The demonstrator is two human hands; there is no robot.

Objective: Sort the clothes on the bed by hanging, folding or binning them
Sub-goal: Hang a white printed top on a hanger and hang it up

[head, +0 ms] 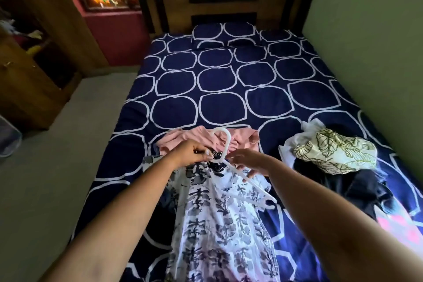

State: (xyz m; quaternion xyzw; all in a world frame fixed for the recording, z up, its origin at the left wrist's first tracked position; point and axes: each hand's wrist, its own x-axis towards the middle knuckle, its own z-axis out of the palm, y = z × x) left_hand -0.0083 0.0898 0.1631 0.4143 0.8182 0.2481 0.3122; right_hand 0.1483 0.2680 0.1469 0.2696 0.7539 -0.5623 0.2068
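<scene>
Fingers (pixel 201 154) of the left hand (pixel 190 153) are curled tight, pinching a white hanger (pixel 221 130) just below its hook, at the dark neckline of a white dress with a grey and navy flower print (pixel 217 224). The right hand (pixel 249 162) sits just to the right, its fingers (pixel 238 158) loosely bent, thumb and fingertips holding the hanger's right arm, which slopes down past them and pokes out beyond the dress's shoulder. The dress lies flat on the bed (pixel 229 80), running from the fingers back toward the person. Just beyond both sets of fingertips, under the hook, lies a crumpled pink garment (pixel 242 138). Well to the right of the right fingers is a bundled white cloth with a leaf print (pixel 336 153), resting on a dark garment (pixel 357 188). Far beyond the hands, a pillow (pixel 224 34) lies at the headboard.
</scene>
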